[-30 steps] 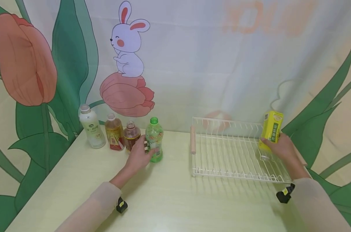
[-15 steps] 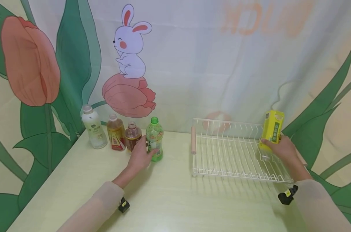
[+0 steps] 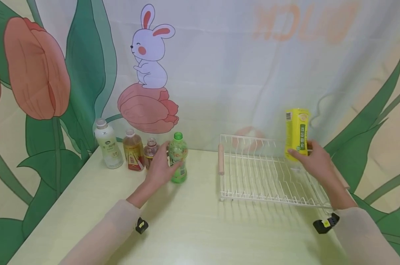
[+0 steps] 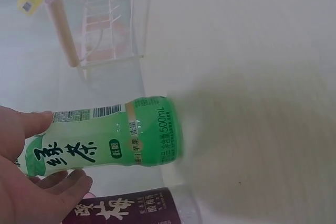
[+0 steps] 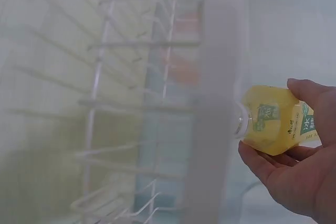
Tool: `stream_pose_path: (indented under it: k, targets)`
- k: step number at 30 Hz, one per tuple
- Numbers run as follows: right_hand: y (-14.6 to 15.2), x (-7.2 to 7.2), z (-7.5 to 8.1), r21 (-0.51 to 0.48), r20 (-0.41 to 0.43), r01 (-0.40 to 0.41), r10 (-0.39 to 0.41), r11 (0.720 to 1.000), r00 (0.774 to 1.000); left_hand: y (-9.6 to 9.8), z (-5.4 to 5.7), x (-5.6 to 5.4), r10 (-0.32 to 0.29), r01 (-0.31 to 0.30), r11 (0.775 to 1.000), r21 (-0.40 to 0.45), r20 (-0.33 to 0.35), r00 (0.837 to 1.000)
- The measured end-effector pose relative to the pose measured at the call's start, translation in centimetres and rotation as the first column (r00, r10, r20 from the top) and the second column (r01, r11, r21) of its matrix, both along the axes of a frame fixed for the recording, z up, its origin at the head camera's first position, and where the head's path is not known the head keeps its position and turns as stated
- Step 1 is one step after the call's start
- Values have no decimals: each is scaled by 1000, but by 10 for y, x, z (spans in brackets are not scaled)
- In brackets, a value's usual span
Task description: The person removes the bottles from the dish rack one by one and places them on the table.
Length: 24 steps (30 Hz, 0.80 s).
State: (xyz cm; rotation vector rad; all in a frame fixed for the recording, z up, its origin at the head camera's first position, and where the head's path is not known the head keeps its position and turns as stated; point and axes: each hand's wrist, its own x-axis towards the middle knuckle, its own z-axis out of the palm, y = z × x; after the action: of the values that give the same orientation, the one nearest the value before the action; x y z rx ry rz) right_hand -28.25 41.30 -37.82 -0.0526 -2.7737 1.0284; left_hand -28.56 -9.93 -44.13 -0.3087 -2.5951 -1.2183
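My left hand (image 3: 157, 167) grips a green tea bottle (image 3: 178, 148) that stands upright on the table, thumb in front and fingers behind. The left wrist view shows its green label (image 4: 94, 142) closely. Right beside it is a dark-labelled plum drink bottle (image 4: 126, 208), partly hidden by the hand in the head view. My right hand (image 3: 315, 160) holds a yellow drink bottle (image 3: 296, 132) upside down over the right part of a white wire rack (image 3: 253, 198). In the right wrist view, the clear neck (image 5: 241, 120) of the yellow bottle is close to the rack's rail.
A red-and-yellow labelled bottle (image 3: 133, 151) and a white bottle (image 3: 109, 147) stand at the table's back left. The rack has a wooden handle (image 3: 221, 159) on its left side. A printed curtain (image 3: 213, 73) hangs behind the table (image 3: 193, 228).
My right hand has raised the yellow bottle and shifted it left over the rack. My left hand has moved slightly up along the green tea bottle, which still stands on the table.
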Motion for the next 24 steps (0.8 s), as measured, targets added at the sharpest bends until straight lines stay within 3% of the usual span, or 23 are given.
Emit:
stream_pose_path:
  k: [10, 24]
  targets:
    - [-52, 19, 34, -61, -83, -131, 125, 990, 989, -1, 10, -2, 23, -26, 999, -46, -54, 998]
    - [-98, 42, 58, 23, -185, -217, 218, 976, 958, -3, 61, 1, 6, -11, 999, -50, -89, 996]
